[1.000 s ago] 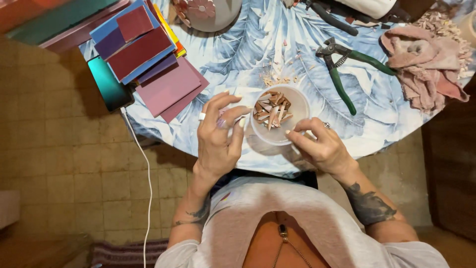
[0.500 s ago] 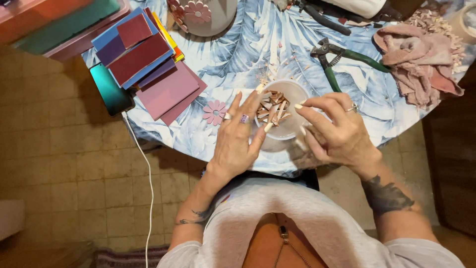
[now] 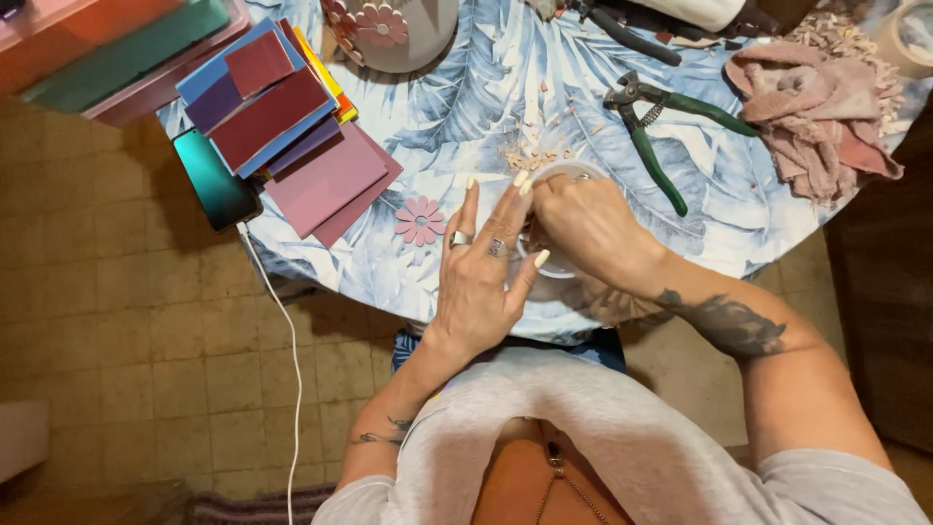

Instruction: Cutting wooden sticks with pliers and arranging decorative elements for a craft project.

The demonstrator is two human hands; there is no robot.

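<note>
At the far left a dark phone (image 3: 216, 180) lies at the table (image 3: 389, 272) edge with a white cable (image 3: 282, 331) hanging to the floor. Beside it is a stack of flat tiles (image 3: 292, 126) in maroon, blue and mauve, then a small pink flower piece (image 3: 420, 220). The left hand (image 3: 481, 277) rests spread and flat against a white bowl (image 3: 559, 267), steadying it near the table edge. The right hand (image 3: 588, 224) is curled over the bowl's mouth, hiding its contents; I cannot tell what it pinches. The bowl could tip off the edge if pushed. Further right lie green-handled nippers (image 3: 661, 126) and a crumpled pink rag (image 3: 816, 117).
</note>
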